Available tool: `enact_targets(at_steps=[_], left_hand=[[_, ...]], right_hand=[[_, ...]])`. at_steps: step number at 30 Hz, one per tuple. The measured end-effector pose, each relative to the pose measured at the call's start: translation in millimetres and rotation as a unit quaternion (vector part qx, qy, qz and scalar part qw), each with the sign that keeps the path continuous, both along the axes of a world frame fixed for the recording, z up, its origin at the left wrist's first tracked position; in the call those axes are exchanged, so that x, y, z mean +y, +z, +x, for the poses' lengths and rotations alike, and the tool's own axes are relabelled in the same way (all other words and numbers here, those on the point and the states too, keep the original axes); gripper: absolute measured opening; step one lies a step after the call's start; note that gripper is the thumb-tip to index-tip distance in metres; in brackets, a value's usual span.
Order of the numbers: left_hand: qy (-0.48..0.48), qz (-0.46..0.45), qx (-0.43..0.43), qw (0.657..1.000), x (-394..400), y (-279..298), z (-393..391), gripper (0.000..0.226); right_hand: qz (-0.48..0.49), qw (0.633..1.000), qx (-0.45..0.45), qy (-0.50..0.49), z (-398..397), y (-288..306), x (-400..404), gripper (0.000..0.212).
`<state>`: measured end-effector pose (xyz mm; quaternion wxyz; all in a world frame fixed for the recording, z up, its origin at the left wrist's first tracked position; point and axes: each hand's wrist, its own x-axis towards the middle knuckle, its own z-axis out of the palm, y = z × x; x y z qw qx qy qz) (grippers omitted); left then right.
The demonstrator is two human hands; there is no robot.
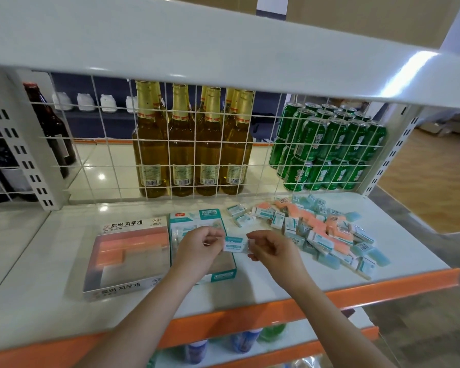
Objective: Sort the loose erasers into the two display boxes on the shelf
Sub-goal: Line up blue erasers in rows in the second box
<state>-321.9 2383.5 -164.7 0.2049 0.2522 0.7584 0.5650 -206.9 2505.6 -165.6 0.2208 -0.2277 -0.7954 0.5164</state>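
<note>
L hand (198,248) & R hand (270,251) each pinch one end of a small teal-and-white paper-sleeved eraser (235,244), just right of the teal cardboard display box (223,276). Left of that box: orange-filled grey carton (117,288); right, well apart: loose heap of glossy teal & orange block erasers (327,229).

White wire-backed shelving (223,62), wooden floor (430,181)

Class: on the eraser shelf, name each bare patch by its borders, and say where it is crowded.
Bare: shelf left of the orange box; front strip between teal box and orange lip. Crowded: eraser pile at right.
</note>
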Motion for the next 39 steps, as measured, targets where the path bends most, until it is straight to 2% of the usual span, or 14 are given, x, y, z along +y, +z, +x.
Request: enact_targets(at_steps=[4, 10, 16, 21, 23, 28, 35, 39], left_hand=[[0.009, -0.003, -0.005, 1.000, -2, -2, 1, 0.012], [0.016, 0.010, 0.001, 1.000, -5, 2, 2, 0.015], [0.015, 0.006, 0.021, 1.000, -4, 5, 2, 0.019], [0.041, -0.003, 0.034, 0.999, -3, 7, 0, 0.019], [0.044, -0.006, 0.025, 0.999, -4, 7, -2, 0.020], [0.049, -0.010, 0.018, 0.999, -7, 6, -7, 0.015], [0.027, -0.018, 0.028, 0.999, -7, 4, -9, 0.016], [0.000, -0.034, 0.013, 0.999, -6, 3, -7, 0.014]], right_hand=[[0.005, 1.000, -0.017, 0.006, -2, -4, 0, 0.036], [0.011, 0.999, -0.023, 0.027, -4, -5, -2, 0.021], [0.015, 0.996, -0.058, 0.066, -6, 0, -5, 0.024], [0.015, 0.994, -0.081, 0.073, -7, 0, -1, 0.049], [0.017, 0.994, -0.086, 0.071, -6, -1, 2, 0.052], [0.028, 0.995, -0.079, 0.052, -6, -1, 4, 0.043], [-0.035, 0.999, 0.036, -0.020, -14, 1, -2, 0.023], [-0.073, 0.994, 0.065, -0.057, -18, 4, -5, 0.017]])
